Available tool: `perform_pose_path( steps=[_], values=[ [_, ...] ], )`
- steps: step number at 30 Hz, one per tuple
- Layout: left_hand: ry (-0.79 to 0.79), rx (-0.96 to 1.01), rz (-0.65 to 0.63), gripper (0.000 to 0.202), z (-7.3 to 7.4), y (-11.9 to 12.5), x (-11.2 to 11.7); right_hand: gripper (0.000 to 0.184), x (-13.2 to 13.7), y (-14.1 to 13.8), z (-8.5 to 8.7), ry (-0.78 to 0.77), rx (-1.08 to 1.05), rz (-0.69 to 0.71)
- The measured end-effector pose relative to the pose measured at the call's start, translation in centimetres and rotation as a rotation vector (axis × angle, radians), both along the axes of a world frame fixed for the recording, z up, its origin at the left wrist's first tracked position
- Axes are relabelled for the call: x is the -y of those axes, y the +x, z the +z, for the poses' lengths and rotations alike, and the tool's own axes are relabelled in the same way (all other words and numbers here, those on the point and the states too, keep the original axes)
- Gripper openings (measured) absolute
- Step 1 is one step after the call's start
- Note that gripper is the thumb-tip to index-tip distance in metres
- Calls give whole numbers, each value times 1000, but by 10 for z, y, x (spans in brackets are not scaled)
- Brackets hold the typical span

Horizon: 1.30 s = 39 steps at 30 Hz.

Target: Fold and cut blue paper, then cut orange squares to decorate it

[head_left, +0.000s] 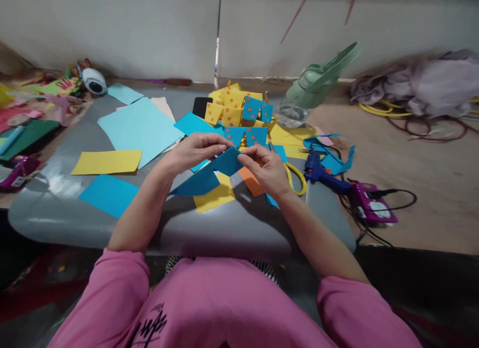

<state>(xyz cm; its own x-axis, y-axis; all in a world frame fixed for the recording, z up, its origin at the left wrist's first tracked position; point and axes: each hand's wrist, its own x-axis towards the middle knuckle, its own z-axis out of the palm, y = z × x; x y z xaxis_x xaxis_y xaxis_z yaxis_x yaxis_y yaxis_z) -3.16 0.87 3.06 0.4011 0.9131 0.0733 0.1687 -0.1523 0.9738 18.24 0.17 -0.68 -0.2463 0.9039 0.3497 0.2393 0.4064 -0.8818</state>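
Note:
A folded blue paper piece [209, 174] is held up between both hands over the grey table [60, 208]. My left hand [194, 149] pinches its upper edge from the left. My right hand [264, 167] pinches the same edge from the right, fingers closed on the fold. Under the hands lie a yellow paper scrap [215, 197] and an orange scrap [250, 181]. Just behind the hands sits a pile of yellow and blue paper pieces with orange dots [239, 113].
Light blue sheet [138, 126], yellow strip [107, 162] and blue square [108, 194] lie to the left. Yellow-handled scissors [297, 178], a blue glue gun [320, 173] and a purple device with cable [372, 203] lie right. A green container [318, 81] stands behind.

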Motion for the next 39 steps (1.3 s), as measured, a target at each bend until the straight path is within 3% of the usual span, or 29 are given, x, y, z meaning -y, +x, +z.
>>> perform_pose_path(
  steps=[4, 11, 22, 29, 33, 36, 39],
  values=[
    [-4, -5, -25, 29, 1, 0, 1, 24, 0, 2, 2, 0, 21, 54],
    [85, -103, 1, 23, -2, 12, 6, 25, 4, 1, 5, 24, 60, 30],
    [186, -197, 21, 26, -2, 17, 9, 13, 6, 1, 5, 36, -33, 5],
    [287, -229, 85, 20, -3, 20, 12, 9, 5, 5, 2, 162, -13, 22],
    [166, -141, 79, 20, -4, 23, 11, 8, 6, 6, 1, 233, 43, 12],
    [37, -97, 63, 21, -1, 25, 11, 13, 8, 4, 2, 198, 78, -23],
    [6, -68, 69, 25, 0, 26, 12, 16, 10, 1, 3, 143, 85, -46]
  ],
)
